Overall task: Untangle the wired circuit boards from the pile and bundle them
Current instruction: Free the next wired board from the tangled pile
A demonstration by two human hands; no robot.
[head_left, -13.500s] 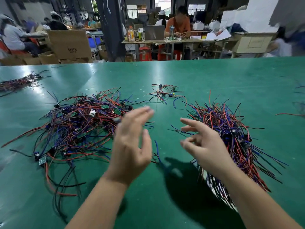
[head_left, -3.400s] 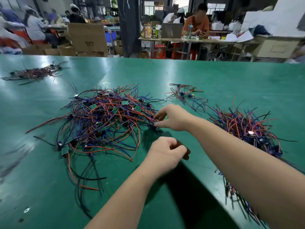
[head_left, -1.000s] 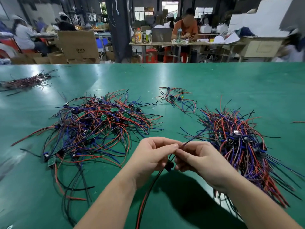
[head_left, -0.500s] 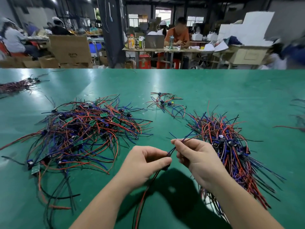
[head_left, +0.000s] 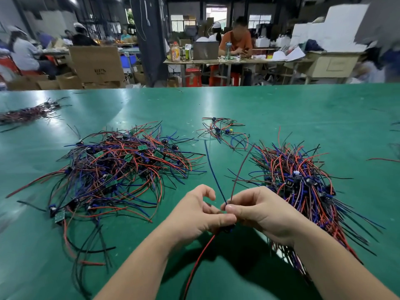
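On the table (head_left: pixel 281 109) the tangled pile (head_left: pixel 121 167) lies left, the bundle (head_left: pixel 303 182) right (hands (head_left: pixel 225 211) between, nearer)

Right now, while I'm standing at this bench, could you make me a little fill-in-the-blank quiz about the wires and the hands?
The tabletop is ____.
The tangled pile lies nearer the ____ hand.
The left hand and right hand pinch a wired part; a ____ wire hangs from it.
Missing words: green, left, red.

Smooth, faintly glossy green table covering (head_left: pixel 281 109) is shown; plastic-sheathed wires (head_left: pixel 121 167) are heaped at ten o'clock.
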